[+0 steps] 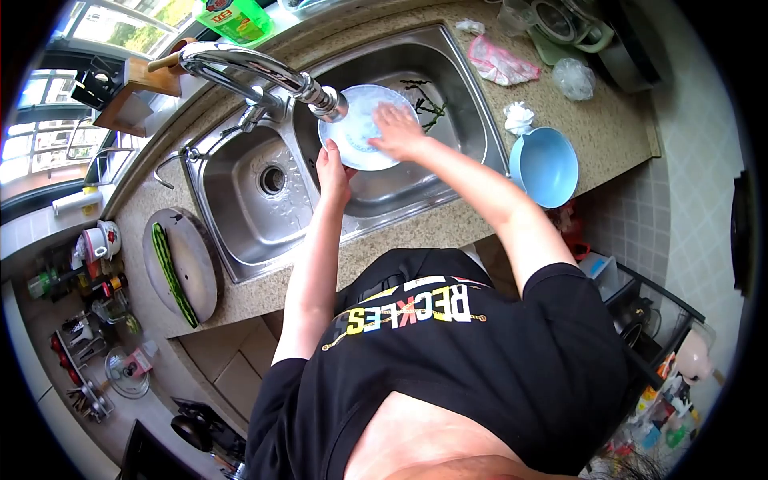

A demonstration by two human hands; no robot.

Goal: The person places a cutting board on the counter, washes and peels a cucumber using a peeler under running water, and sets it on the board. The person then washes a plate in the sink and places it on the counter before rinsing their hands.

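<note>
A white plate [358,132] is held over the right basin of the steel sink [376,192], below the chrome faucet [308,92]. My left hand [332,172] grips the plate's lower left rim, with some fingers hidden beneath it. Across the plate's right side lies my right hand [398,130], its fingers spread over the upper surface. Dark green peel strips [432,108] lie in the basin to the right of the plate.
A round board [200,268] with a green gourd [170,272] is left of the sink. On the right counter are a blue bowl [548,168], a pink-white cloth [500,62] and a plastic bag [574,78]. A green bottle [236,20] stands behind the faucet.
</note>
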